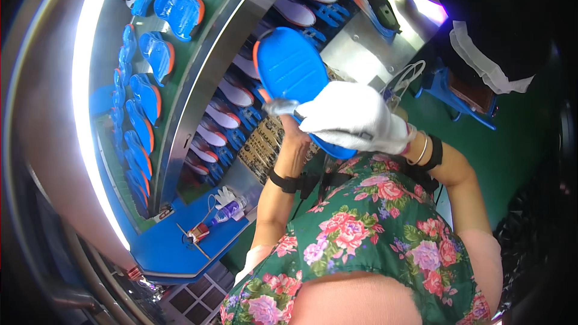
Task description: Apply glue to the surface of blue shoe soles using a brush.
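A large blue shoe sole (292, 63) with an orange edge is tilted in front of me. My left hand (291, 127), bare and mostly hidden behind the sole, grips it from below at its left side. My right hand (355, 117), in a white glove, lies across the sole's middle with its fingers curled. Whatever is inside those fingers is hidden. A small greyish, shiny piece (281, 107), blurred, shows at the gloved fingertips beside my left hand; I cannot tell what it is or which hand has it.
Similar blue soles (158, 57) line a curved green conveyor (198, 30) at left. Racks beneath hold rows of pale soles (223, 116). A blue table (174, 247) carries a purple bottle (229, 210). An orange-edged shoe part (373, 6) lies far right of the racks. Someone in black (487, 24) is at far right.
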{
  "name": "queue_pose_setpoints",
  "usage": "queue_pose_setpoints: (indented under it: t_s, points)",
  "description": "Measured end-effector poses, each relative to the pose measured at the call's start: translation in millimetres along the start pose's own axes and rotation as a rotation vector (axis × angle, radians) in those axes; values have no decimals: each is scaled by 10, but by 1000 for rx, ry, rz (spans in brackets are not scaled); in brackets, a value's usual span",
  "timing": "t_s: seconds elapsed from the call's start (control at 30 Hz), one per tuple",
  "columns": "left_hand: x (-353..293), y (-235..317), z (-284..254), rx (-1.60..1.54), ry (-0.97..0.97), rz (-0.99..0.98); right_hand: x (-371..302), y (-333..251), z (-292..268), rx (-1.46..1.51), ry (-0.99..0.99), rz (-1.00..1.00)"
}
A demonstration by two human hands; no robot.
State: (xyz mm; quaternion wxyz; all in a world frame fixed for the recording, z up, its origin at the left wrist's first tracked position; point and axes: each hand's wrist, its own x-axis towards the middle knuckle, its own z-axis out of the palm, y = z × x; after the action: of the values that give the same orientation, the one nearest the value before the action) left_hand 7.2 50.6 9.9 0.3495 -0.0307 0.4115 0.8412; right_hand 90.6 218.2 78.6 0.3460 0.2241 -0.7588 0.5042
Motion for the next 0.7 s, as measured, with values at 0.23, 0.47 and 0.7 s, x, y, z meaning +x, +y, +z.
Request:
queue_pose_setpoints:
  t_s: [0.23,0.47,0.7]
  points:
    - [274,85,-235,-58,-95,69,-98,71,65,-152,37,-15]
    - [259,137,-163,-168,-63,113,-103,88,-25,140,76,202]
    - [324,140,-74,-406,-419,3,-224,19,31,439,-19,325]
